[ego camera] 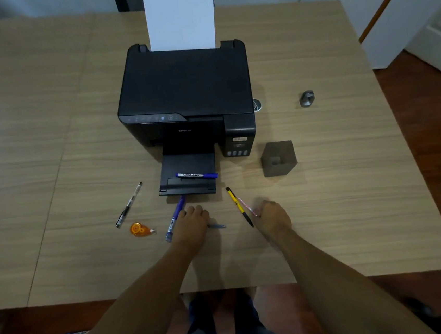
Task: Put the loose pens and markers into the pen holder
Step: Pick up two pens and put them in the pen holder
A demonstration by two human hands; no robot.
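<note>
We look down on a pale wood-grain table with a black inkjet printer at its centre; a white sheet of paper stands upright in the rear feed at twelve o'clock. The container that matters, a dark grey square mesh pen holder, sits at four o'clock from the printer, near its front right corner. We see only shadow and a paler patch inside it, and no pen stands out of its top.

On the printer's output tray lies a blue-capped whiteboard marker, crosswise. At seven o'clock from the tray, a clear black-tipped gel pen lies slanted, with an orange correction-tape dispenser just below it.

Our left hand rests knuckles up, fingers curled down onto the table over a small blue pen whose end pokes out to the right; whether it is pinched we cannot tell. A purple pen lies just beside that hand at nine o'clock. Our right hand is curled closed on a pink pen, with a yellow-and-black pen lying close against it. A small grey metal object sits at two o'clock from the holder.
</note>
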